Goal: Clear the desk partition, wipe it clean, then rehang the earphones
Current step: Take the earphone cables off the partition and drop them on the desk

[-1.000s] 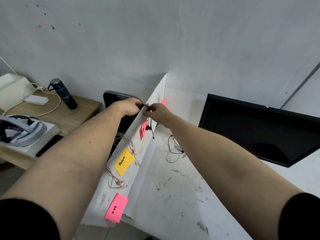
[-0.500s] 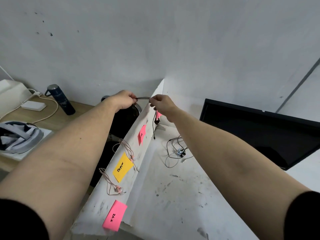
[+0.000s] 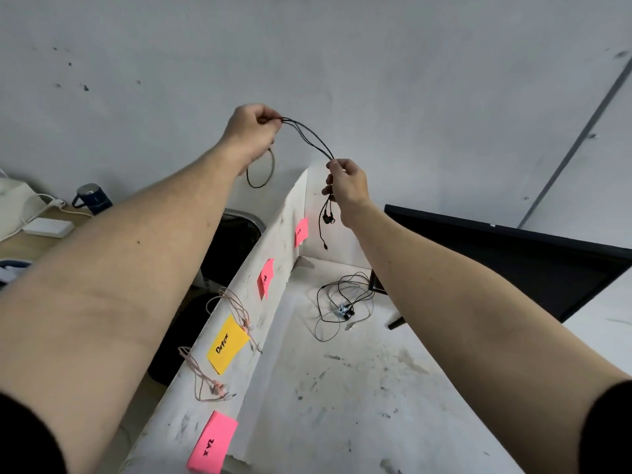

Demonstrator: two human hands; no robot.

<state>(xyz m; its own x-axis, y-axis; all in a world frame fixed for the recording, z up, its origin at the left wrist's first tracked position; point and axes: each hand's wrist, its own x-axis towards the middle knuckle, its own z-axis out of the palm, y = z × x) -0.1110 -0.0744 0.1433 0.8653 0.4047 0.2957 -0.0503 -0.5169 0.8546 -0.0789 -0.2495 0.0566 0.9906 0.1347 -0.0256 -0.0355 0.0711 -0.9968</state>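
We pinch the black earphones (image 3: 309, 136) between both hands, left hand (image 3: 251, 131) high and right hand (image 3: 347, 183) lower, lifting the cord above the partition's (image 3: 273, 268) far end, probably to clear it for wiping.

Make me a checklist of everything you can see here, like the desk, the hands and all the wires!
Surface: white desk, scuffed with dark marks.
Job's things: black earphones lifted clear of the partition, strung between both hands; two pink earphone sets hang over the partition's edge.
Clutter: three pink sticky notes and a yellow note stuck on the partition.
Grippers: left hand pinches the cable high up; right hand pinches it lower, earbuds dangling below.
Cables: tangled black earphones lying on the desk.
Surroundings: dark monitor on the right, dark bottle on a wooden table to the left, grey wall.
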